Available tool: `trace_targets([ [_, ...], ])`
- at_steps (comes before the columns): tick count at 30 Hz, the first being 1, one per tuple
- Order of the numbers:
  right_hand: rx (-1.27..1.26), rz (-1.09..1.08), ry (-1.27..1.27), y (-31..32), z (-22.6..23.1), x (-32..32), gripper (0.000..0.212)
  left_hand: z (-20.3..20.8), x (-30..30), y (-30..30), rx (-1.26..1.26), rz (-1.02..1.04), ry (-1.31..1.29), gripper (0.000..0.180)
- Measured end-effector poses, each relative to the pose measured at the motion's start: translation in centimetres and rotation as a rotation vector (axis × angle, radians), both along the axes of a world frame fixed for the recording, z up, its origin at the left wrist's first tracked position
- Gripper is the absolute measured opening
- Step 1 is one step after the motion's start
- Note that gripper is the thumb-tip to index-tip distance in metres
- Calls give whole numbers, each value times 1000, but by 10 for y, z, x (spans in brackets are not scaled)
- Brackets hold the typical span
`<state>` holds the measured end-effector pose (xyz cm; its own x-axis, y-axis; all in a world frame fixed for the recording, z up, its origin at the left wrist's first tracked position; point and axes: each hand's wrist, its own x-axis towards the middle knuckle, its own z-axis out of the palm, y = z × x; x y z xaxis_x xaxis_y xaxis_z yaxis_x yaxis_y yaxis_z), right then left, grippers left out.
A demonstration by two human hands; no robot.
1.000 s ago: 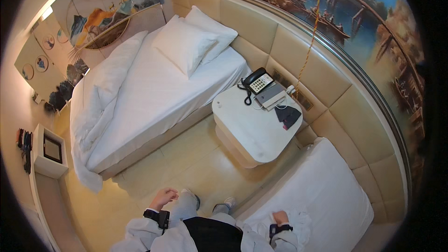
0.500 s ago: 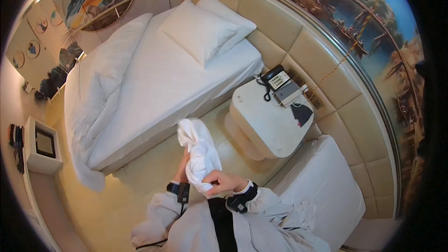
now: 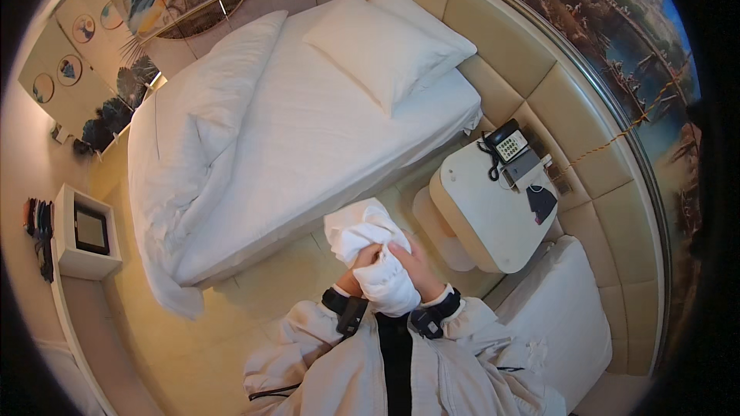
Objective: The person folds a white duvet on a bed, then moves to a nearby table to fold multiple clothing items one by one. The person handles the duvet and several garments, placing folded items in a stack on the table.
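Note:
A bunched white cloth (image 3: pixel 388 286), loosely rolled and creased, is held in front of my body above the floor. My left hand (image 3: pixel 361 268) grips its left side, the fingers closed and partly hidden in the folds. On the other side my right hand (image 3: pixel 417 265) is wrapped round the cloth, its thumb pressed on top. One end of the bundle points away toward the bed and the other hangs near my jacket. Whether it is a towel or a pillowcase I cannot tell.
Ahead is a bed (image 3: pixel 270 139) with two white pillows (image 3: pixel 385 54) and a duvet (image 3: pixel 208 123) folded back at left. A white bedside table (image 3: pixel 478 208) at right carries a telephone (image 3: pixel 507 144). Another white bed (image 3: pixel 563 308) stands at near right. A box shelf (image 3: pixel 85 262) is far left.
My right hand has moved from the cloth's near end up to its middle, opposite the left. The cloth is more compactly bunched. The whole view has shifted, so the room appears further right.

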<state>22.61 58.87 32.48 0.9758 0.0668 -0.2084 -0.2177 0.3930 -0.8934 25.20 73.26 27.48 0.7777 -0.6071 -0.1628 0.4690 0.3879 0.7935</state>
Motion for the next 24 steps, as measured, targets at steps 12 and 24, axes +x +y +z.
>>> trace_targets([
  [12,-431,211,-180,44,-75,219,26,-48,160,58,-42,308,415,38],
  [24,-297,-520,166,-308,-246,612,61,-44,360,107,405,454,481,27],
])
